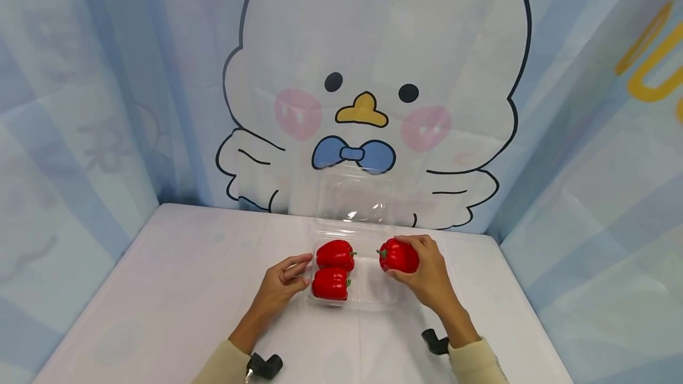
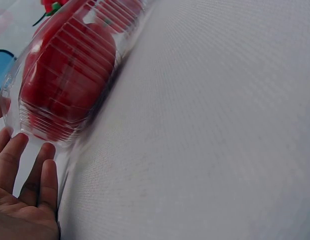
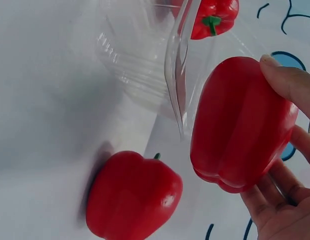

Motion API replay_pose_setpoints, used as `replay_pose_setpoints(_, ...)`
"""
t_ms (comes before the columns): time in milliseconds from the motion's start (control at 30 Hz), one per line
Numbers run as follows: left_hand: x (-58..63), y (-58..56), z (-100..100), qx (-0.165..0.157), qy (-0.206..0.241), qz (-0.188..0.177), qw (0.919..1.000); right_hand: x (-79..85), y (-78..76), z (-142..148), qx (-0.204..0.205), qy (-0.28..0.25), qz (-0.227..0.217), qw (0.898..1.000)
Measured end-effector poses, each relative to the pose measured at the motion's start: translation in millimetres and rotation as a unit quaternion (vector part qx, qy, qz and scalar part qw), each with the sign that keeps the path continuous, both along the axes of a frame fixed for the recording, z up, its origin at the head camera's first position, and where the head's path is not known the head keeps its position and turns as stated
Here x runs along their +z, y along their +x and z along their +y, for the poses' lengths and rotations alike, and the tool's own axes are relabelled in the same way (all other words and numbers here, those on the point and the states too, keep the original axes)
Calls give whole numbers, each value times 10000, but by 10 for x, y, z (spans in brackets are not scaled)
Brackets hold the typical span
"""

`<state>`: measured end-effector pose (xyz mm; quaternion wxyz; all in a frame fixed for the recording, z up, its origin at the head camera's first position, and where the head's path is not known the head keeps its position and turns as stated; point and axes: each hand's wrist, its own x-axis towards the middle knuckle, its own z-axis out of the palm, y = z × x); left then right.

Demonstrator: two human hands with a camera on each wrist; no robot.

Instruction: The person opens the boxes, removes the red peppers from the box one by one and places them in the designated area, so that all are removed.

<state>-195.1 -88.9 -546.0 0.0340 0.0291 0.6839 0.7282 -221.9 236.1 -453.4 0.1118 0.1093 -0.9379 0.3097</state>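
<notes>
A clear plastic clamshell box (image 1: 370,286) lies on the table with two red bell peppers, a far one (image 1: 334,255) and a near one (image 1: 330,284), side by side in its left half. My right hand (image 1: 431,271) grips another red bell pepper (image 3: 242,122) between thumb and fingers, over the box's right side, its green stem pointing left. At the box's left edge, my left hand (image 1: 281,282) touches the rim with loosely extended fingers (image 2: 11,160). One more red bell pepper (image 3: 135,195) rests outside the box in the right wrist view; it does not show in the head view.
The box's clear lid (image 1: 354,197) stands raised at the back, against a curtain (image 1: 384,28) printed with a cartoon bird. Around the box spreads the white tabletop (image 1: 176,289). Curtains also hang on both sides. A black wrist mount (image 1: 265,366) sits on my left wrist.
</notes>
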Motion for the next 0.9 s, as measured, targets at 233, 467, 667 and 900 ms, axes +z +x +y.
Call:
replay_pose_setpoints(233,6,9,7,-19,-9,13,10000,28,43,117,-111,82,45,9999)
replay_pose_setpoints(467,17,21,6,-38,4,27,10000,43,88,209,-169,62,68,9998)
replay_pose_setpoints(667,9,13,-1,30,-10,-28,10000,54,134,253,-319,79,23,9995)
replay_pose_setpoints(900,6,8,-6,6,25,-30,10000,49,188,324,-386,72,-74,9992)
